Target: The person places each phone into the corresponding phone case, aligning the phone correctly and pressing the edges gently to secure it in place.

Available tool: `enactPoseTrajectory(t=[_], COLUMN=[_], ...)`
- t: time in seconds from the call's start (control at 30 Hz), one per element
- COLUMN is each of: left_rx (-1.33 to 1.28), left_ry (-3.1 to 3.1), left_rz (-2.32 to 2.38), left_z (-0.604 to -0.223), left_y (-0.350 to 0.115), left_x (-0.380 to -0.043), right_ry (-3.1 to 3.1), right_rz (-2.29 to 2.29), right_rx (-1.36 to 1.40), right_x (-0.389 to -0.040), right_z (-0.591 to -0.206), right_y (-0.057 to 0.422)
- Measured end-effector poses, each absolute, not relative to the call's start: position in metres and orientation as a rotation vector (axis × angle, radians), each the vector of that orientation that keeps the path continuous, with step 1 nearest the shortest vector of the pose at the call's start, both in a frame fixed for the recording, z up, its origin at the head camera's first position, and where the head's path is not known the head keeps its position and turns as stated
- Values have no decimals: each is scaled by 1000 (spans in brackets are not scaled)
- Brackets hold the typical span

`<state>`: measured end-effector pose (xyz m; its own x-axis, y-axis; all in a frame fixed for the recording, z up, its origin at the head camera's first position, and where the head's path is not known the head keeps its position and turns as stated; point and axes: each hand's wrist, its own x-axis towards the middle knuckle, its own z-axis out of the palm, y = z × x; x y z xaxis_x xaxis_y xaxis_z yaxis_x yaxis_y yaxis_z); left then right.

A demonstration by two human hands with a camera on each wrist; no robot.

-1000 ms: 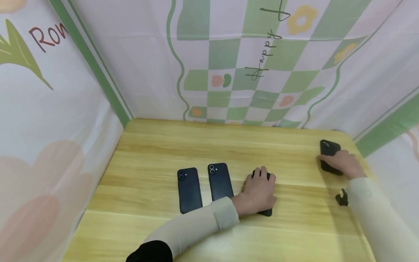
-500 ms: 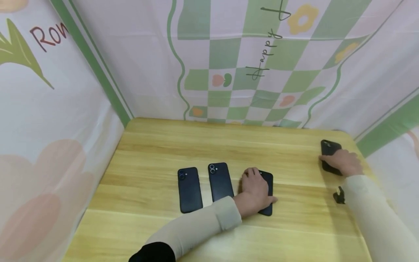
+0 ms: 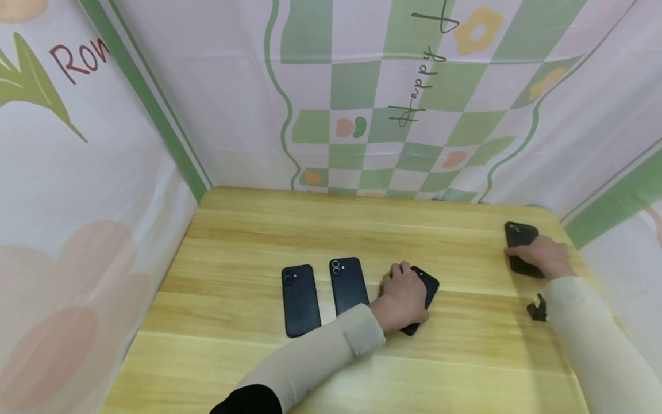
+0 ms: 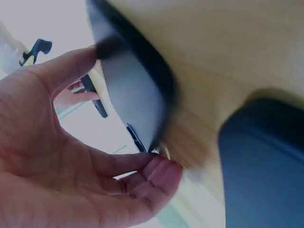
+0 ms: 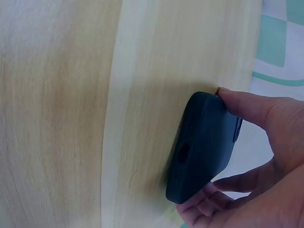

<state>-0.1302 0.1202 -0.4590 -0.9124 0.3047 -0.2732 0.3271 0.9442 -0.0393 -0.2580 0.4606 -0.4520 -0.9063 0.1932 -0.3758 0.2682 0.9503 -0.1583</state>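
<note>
My left hand [image 3: 405,296] grips a dark smartphone [image 3: 429,283] by its edges on the wooden table, partly covering it. In the left wrist view the thumb touches one edge of this phone [image 4: 130,88], and curled fingers meet it near the camera end. Far to the right, my right hand [image 3: 549,256] holds another dark phone [image 3: 519,234] between thumb and fingers; the right wrist view shows this phone's bottom end [image 5: 190,156] with its port. Left of my left hand lie two more dark phones, one at the outer left [image 3: 301,302] and one nearer [image 3: 349,284], partly behind the sleeve.
The light wooden table [image 3: 248,230] has rounded back corners. Printed cloth [image 3: 351,86] hangs behind it and along both sides. A small black piece [image 3: 538,309] shows beside the right cuff.
My left hand has shifted its grip from over the phone to its edges, and the phone has turned clockwise, top toward the right. The right hand has hardly moved.
</note>
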Motion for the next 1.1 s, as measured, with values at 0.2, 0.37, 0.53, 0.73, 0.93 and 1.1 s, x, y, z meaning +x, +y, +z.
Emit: enactPoseTrajectory(t=[0.2, 0.37, 0.53, 0.73, 0.93, 1.1], left_rx=[489, 457, 469, 447, 406, 382], left_ry=[2815, 2806, 2796, 2795, 2756, 2715], left_rz=[5, 48, 66, 161, 342, 382], left_z=[-457, -456, -456, -457, -457, -456], left_y=[119, 121, 121, 119, 116, 114], left_x=[-138, -140, -141, -143, -145, -147], right_ry=[2762, 2788, 2806, 2791, 2831, 2898], right_rz=[-308, -314, -334, -408, -472, -540], right_rx=[366, 339, 307, 328, 325, 212], right_x=[-261, -261, -260, -260, -260, -259], right_z=[-457, -457, -457, -459, -455, -446], right_y=[462, 462, 464, 465, 464, 464])
